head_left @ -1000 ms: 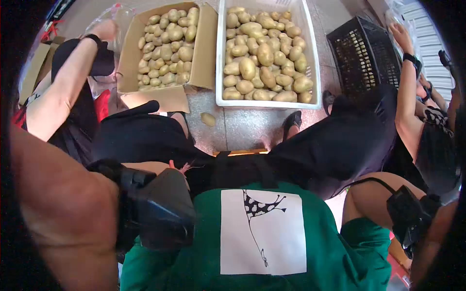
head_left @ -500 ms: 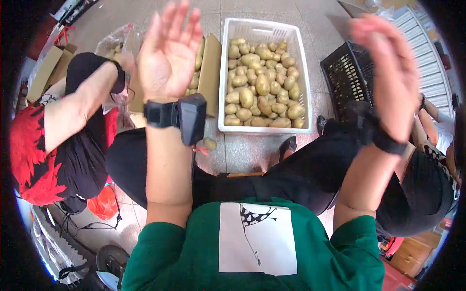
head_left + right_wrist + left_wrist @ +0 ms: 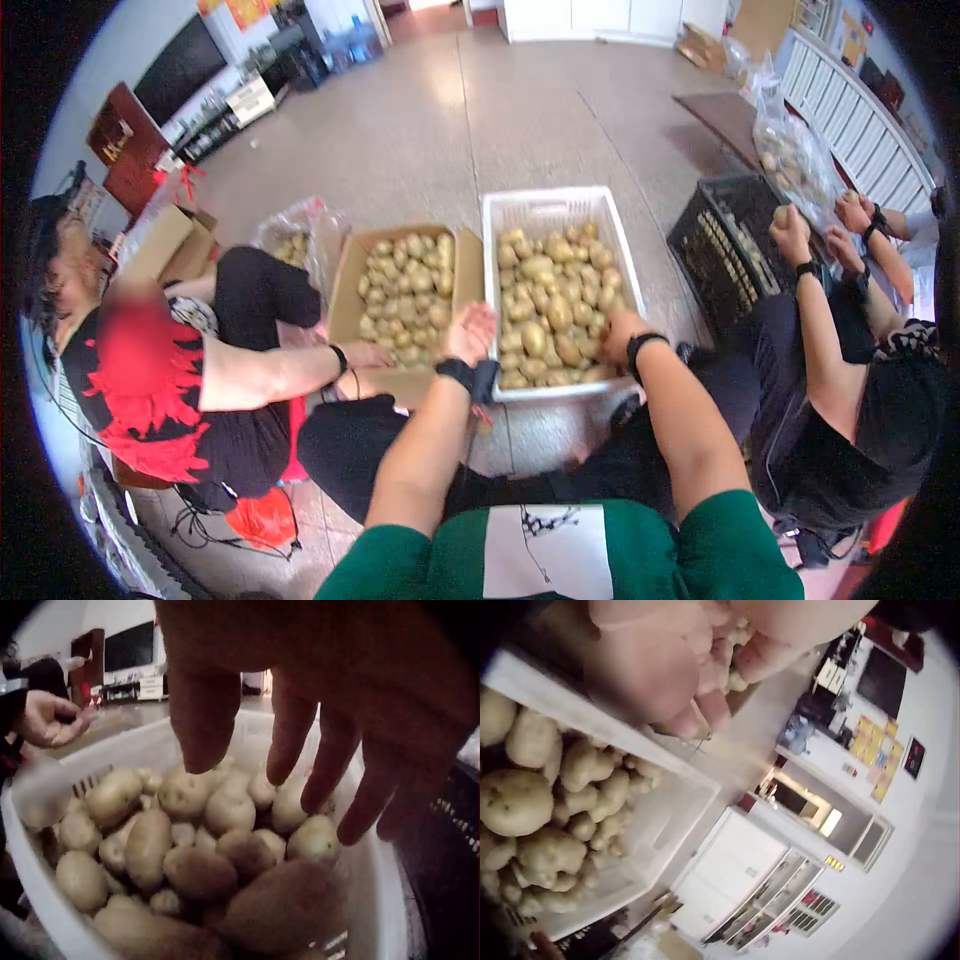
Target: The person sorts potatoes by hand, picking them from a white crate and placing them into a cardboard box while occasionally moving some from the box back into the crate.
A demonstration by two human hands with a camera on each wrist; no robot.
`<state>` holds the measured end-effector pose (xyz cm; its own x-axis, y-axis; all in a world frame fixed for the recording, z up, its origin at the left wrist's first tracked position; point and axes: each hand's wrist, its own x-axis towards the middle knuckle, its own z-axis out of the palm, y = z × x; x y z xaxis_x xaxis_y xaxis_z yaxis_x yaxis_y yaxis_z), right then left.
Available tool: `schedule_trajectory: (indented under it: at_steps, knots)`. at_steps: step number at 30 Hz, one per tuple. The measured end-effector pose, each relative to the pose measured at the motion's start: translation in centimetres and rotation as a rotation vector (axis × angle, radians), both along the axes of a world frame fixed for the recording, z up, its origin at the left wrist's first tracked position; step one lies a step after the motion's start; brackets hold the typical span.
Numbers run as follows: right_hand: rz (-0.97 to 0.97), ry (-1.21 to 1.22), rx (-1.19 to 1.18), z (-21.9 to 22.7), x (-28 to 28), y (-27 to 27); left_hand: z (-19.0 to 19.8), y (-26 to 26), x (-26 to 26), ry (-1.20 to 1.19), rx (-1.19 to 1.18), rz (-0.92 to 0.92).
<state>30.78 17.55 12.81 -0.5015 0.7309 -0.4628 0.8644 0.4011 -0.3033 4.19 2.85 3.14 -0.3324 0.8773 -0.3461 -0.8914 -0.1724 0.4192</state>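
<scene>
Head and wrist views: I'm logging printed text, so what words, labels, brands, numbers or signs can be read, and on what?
No text is readable in these views.
Yellow wall posters: too blurred to read.
Dark wall panel with red marks: too small to read.
Row of yellow squares: too small and blurred.
White crate and cardboard box: no lettering visible.
White shirt patch: black drawing, no words visible.

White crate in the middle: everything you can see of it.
The white crate is rectangular, open-topped, apparently plastic, with slits in its wall and a thick rim. It stands upright on the floor, long side pointing away from the person, beside the cardboard box. Loose potatoes fill much of it, leaving the far wall partly bare. The right hand reaches in at the right side; the left hand is by the left rim, contact unclear.
</scene>
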Motion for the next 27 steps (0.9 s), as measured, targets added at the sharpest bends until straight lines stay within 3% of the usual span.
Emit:
schedule_trajectory:
  at_steps: [4, 11, 12, 15, 17, 19, 21, 23, 25, 27]
  knots:
    - [0.049, -0.131, 0.065, -4.6, 0.5, 0.9, 1.3, 0.3, 2.9, 0.018, -0.191, 0.030]
    - [-0.008, -0.273, 0.136, -4.0, 0.2, -0.5, 2.1, -0.2, 4.0, 0.010, -0.218, 0.074]
    - [0.024, -0.370, 0.025, -2.6, -0.1, -0.9, 2.0, -0.2, 4.2, 0.010, -0.212, 0.058]
    - [0.053, -0.364, 0.075, -3.2, 0.1, -0.8, 1.5, 0.0, 4.7, -0.054, -0.174, -0.031]
    - [0.098, -0.369, -0.051, -4.0, 0.2, 0.1, 2.2, 0.0, 5.8, -0.080, -0.159, -0.044]
    - [0.100, -0.269, 0.019, -5.5, 0.6, 0.4, 2.6, 0.2, 6.7, -0.112, -0.174, -0.055]
    - [0.249, -0.407, -0.133, -3.5, -0.2, -0.2, 3.2, 0.3, 7.2, -0.103, -0.159, -0.071]
    - [0.287, -0.400, -0.125, -2.2, -0.2, -0.6, 3.7, 0.6, 7.5, -0.099, -0.144, -0.088]
    - [0.231, -0.196, -0.038, -3.4, 0.0, -0.6, 4.0, 0.6, 7.8, -0.091, -0.154, -0.105]
    - [0.317, -0.155, 0.005, -4.8, -0.4, -0.1, 4.1, 0.7, 8.1, -0.094, -0.158, -0.122]
